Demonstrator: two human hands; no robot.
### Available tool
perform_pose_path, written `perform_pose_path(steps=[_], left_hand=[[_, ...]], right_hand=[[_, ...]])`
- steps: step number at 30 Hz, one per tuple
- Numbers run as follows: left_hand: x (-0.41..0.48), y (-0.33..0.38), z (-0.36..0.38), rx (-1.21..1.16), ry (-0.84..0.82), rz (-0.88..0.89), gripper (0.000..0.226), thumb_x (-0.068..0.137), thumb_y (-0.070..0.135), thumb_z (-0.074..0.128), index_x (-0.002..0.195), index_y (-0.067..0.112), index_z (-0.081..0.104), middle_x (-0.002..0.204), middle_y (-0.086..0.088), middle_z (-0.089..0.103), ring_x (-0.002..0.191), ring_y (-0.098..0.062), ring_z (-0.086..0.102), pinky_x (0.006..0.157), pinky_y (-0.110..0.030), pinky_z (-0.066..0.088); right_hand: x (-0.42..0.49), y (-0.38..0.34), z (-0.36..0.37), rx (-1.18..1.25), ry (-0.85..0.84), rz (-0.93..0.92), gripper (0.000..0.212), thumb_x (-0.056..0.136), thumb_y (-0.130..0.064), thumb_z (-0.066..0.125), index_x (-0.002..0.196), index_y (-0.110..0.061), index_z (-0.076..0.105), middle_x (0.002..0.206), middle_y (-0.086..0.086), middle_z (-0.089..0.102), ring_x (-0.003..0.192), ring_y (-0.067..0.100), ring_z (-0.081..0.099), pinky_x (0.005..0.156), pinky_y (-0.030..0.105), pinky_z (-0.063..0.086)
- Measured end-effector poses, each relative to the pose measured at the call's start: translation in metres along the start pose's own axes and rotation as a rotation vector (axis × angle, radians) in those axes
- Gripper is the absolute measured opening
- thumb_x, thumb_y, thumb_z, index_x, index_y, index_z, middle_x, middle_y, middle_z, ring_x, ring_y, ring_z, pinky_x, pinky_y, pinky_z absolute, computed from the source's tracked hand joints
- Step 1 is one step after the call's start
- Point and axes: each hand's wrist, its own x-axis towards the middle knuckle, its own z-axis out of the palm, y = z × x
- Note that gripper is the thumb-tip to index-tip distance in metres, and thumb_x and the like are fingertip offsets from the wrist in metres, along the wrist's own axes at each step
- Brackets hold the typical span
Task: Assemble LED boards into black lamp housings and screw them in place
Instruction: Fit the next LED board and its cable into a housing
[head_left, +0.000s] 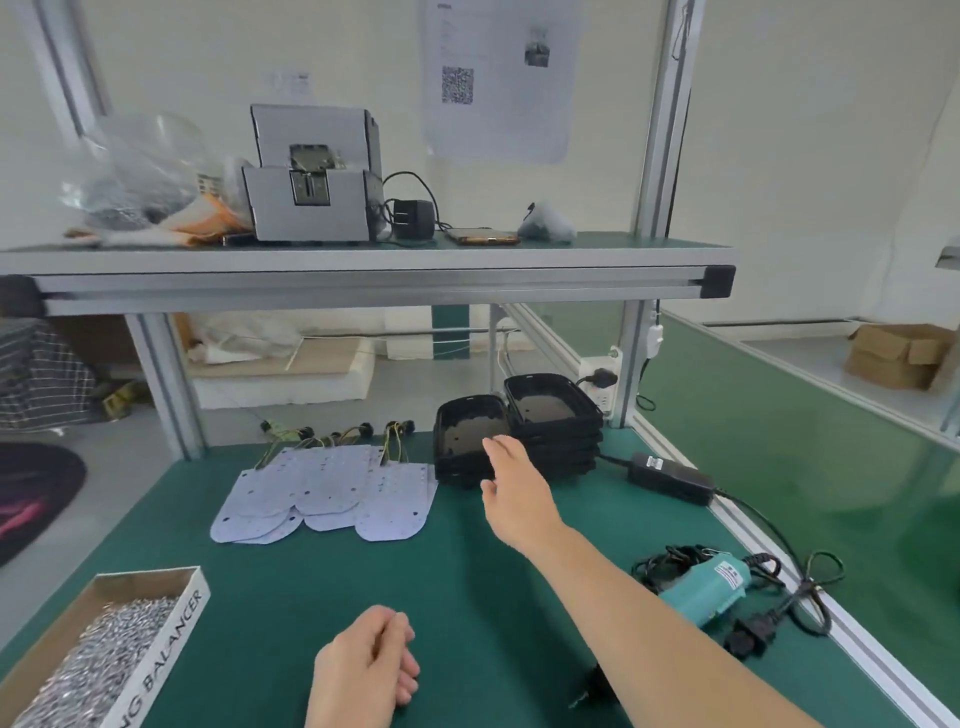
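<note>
Two stacks of black lamp housings (519, 431) stand at the back of the green bench. My right hand (514, 488) reaches out with straight fingers, its tips at the near edge of the left stack, holding nothing. Several white LED boards (332, 493) with yellow-black wires lie fanned out to the left of the housings. My left hand (371, 662) hovers low near the front edge, fingers loosely curled; whether it holds anything I cannot tell. A cardboard box of silver screws (98, 660) sits at the front left.
A teal electric screwdriver (706, 587) with tangled black cables lies at the right, a black power adapter (670, 478) behind it. An overhead shelf (363, 270) carries a grey screw feeder (311, 182), plastic bags and a phone. Aluminium posts flank the bench.
</note>
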Motion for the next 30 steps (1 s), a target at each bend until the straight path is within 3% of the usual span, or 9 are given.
perform_pose_path(steps=[5,10,13,17,22,26,30], left_hand=[[0.004,0.001,0.0,0.055,-0.005,0.009,0.023,0.095,0.006,0.056,0.073,0.005,0.062,0.056,-0.01,0.067,0.042,-0.016,0.058,0.05,-0.023,0.052],[0.005,0.0,0.001,0.048,-0.008,0.011,0.024,0.096,0.006,0.055,0.073,0.006,0.061,0.054,-0.009,0.066,0.041,-0.017,0.058,0.048,-0.023,0.051],[0.005,0.0,0.001,0.035,-0.006,0.01,0.024,0.096,0.006,0.055,0.073,0.006,0.061,0.055,-0.01,0.067,0.041,-0.016,0.059,0.048,-0.023,0.05],[0.004,0.0,0.001,0.024,-0.002,0.008,0.023,0.096,0.007,0.055,0.073,0.005,0.06,0.055,-0.011,0.066,0.041,-0.016,0.058,0.048,-0.025,0.051],[0.004,0.0,0.001,0.013,0.004,0.006,0.023,0.096,0.007,0.055,0.074,0.005,0.06,0.055,-0.011,0.066,0.041,-0.016,0.058,0.048,-0.025,0.051],[0.002,0.002,0.0,0.012,0.002,0.014,0.023,0.096,0.007,0.054,0.075,0.005,0.06,0.057,-0.011,0.067,0.042,-0.016,0.059,0.05,-0.026,0.052],[0.002,0.004,-0.005,-0.056,0.016,0.0,0.022,0.097,0.004,0.051,0.077,0.003,0.062,0.058,-0.011,0.069,0.045,-0.019,0.062,0.052,-0.024,0.053]], right_hand=[[0.037,-0.001,0.017,-0.241,-0.121,-0.011,0.062,0.098,-0.001,0.047,0.155,-0.019,0.031,0.161,-0.001,0.027,0.123,0.031,0.057,0.097,0.039,0.049],[0.051,-0.005,0.026,-0.339,-0.051,0.019,0.048,0.087,0.009,0.054,0.132,-0.009,0.052,0.133,0.01,0.045,0.099,0.034,0.062,0.075,0.038,0.046],[0.051,-0.008,0.03,-0.28,0.014,0.064,0.031,0.087,0.01,0.052,0.114,-0.006,0.053,0.123,0.013,0.047,0.092,0.035,0.062,0.068,0.036,0.04],[0.046,-0.007,0.032,-0.2,0.107,0.063,0.019,0.096,0.003,0.046,0.111,-0.006,0.052,0.118,0.013,0.048,0.084,0.034,0.058,0.068,0.036,0.04],[0.035,-0.003,0.031,-0.123,0.194,0.008,0.02,0.098,0.0,0.044,0.113,-0.007,0.056,0.114,0.009,0.05,0.076,0.025,0.046,0.067,0.032,0.035],[0.023,-0.004,0.025,0.013,0.262,-0.01,0.017,0.1,-0.002,0.048,0.111,-0.004,0.061,0.112,0.01,0.054,0.081,0.029,0.054,0.074,0.034,0.042],[0.0,-0.014,0.011,0.258,0.322,-0.039,0.018,0.092,0.004,0.053,0.099,-0.006,0.066,0.104,0.001,0.059,0.086,0.018,0.055,0.075,0.021,0.035]])
